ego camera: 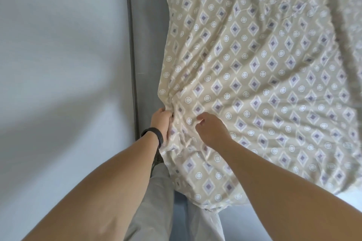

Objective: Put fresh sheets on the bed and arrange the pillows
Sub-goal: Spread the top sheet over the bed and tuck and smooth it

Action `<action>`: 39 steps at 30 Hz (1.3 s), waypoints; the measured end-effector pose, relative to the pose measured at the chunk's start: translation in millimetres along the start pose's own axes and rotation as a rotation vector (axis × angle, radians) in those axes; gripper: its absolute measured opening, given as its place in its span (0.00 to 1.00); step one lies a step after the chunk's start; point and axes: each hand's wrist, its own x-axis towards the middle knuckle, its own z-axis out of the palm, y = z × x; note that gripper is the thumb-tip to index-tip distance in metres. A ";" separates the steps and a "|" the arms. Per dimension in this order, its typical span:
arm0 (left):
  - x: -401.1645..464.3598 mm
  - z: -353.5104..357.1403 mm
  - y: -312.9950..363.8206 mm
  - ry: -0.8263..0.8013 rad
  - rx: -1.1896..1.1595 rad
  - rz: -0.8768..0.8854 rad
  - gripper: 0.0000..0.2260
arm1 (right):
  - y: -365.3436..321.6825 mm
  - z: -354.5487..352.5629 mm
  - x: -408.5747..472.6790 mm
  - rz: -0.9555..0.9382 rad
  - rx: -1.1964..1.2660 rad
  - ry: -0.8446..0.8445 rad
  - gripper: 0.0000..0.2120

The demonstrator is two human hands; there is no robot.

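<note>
A beige sheet point(254, 68) printed with purple diamonds and white circles covers the bed, wrinkled and fanning out from one gathered point at its left edge. My left hand point(161, 123), with a black band on the wrist, grips that bunched edge. My right hand point(209, 129) lies just to the right on the sheet, its fingers curled and pinching a fold of fabric. The sheet's corner hangs down over the bed's near edge. No pillows are in view.
A pale wall point(58, 64) fills the left side, with a grey strip point(133, 45) running along it beside the bed. A narrow grey floor gap point(150, 25) separates wall and bed. My grey trouser leg point(152, 191) stands in that gap. White fabric point(203, 225) hangs below the sheet's corner.
</note>
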 end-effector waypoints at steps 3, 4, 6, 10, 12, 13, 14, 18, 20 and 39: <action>-12.9 -13.2 -6.2 -0.073 -0.002 -0.086 0.16 | -10.8 7.0 -1.9 -0.247 -0.361 -0.005 0.30; -16.5 -19.2 -10.3 -0.056 0.031 -0.072 0.21 | -15.0 13.9 -3.3 -0.311 -0.450 -0.019 0.34; -21.4 -29.1 -19.3 0.019 0.124 0.017 0.24 | -24.9 29.1 -5.3 -0.341 -0.591 -0.021 0.38; -15.1 -40.9 -33.4 0.152 0.202 0.069 0.13 | -43.2 51.0 -2.6 -0.401 -0.751 0.109 0.21; -9.6 -53.4 -42.2 0.189 0.273 0.038 0.11 | -46.7 61.2 -1.4 -0.502 -0.750 0.100 0.20; -8.5 -60.5 -47.3 0.194 0.298 -0.015 0.11 | -47.4 66.7 -1.6 -0.528 -0.742 0.070 0.19; -5.9 -68.9 -53.8 0.209 0.302 -0.073 0.11 | -48.3 73.4 -1.6 -0.544 -0.740 0.042 0.18; 5.6 -94.6 -73.9 0.243 0.448 -0.035 0.12 | -45.5 86.6 -4.2 -0.538 -0.717 -0.014 0.18; 16.2 -103.1 -79.3 0.219 0.589 -0.021 0.13 | -42.1 87.0 -3.4 -0.536 -0.690 -0.020 0.19; -94.9 -12.6 13.9 -0.011 0.643 -0.156 0.13 | 0.0 -27.6 -103.4 -0.223 -0.350 0.008 0.20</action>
